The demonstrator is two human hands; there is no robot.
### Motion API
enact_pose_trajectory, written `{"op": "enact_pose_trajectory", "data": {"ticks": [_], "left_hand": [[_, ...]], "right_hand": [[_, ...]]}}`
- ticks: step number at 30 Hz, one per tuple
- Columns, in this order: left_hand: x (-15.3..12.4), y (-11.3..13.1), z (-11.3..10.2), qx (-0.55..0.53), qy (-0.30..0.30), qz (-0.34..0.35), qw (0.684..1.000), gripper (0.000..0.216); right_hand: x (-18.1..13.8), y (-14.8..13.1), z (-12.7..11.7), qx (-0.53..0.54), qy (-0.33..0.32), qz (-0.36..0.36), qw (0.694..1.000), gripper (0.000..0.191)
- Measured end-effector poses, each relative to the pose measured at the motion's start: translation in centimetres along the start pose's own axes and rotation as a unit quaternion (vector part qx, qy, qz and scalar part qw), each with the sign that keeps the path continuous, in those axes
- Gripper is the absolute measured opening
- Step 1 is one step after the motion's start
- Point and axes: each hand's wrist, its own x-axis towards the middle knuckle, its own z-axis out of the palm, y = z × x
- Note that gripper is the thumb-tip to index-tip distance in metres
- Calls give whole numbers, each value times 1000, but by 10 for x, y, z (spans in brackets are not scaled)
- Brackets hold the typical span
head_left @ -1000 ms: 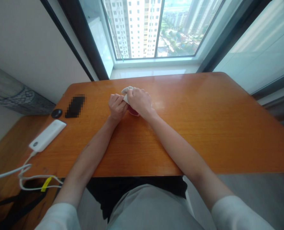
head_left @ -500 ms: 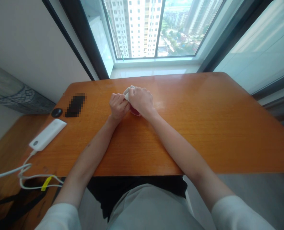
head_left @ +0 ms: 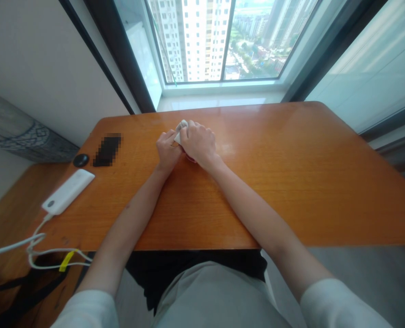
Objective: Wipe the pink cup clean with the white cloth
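Above the far middle of the wooden table (head_left: 274, 182), my two hands meet. My right hand (head_left: 199, 143) is closed on a crumpled white cloth (head_left: 182, 127), which bunches up beyond its thumb. Tight against it on the left, my left hand (head_left: 167, 148) has its fingers curled in. Most of what it grips is hidden between the hands. Beneath my right hand only a thin edge of a reddish thing (head_left: 190, 158) shows; its kind cannot be made out.
On the table's left side lie a white power bank (head_left: 68, 192) with a white cable (head_left: 38, 237), a round black object (head_left: 81, 160) and a blurred-out dark rectangle (head_left: 107, 150). A window (head_left: 223, 86) stands behind the far edge, and a curtain (head_left: 32, 132) hangs at left.
My right hand has shifted slightly left and away from me along with the cloth. Less of the reddish thing shows beneath it. My left hand has turned a little.
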Motion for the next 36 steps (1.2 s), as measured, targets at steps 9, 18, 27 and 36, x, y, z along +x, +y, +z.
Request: {"op": "enact_pose_trajectory", "data": {"ticks": [9,18,27,36], "left_hand": [[5,3,-2,-45,-24,-40,998,45],[5,0,-2,-98,-47,-65,992,48],[10,-6,-5,-93,-71,-89,989,58],[8,-25,-2,-69,-109,-206,970,45]], "right_hand": [[-3,0,4,-3,2,-32,999,45],[-6,-2,7,-8,3,-54,998,45],[-8,0,16,15,38,-108,993,43],[-6,3,30,43,62,-143,987,40]]}}
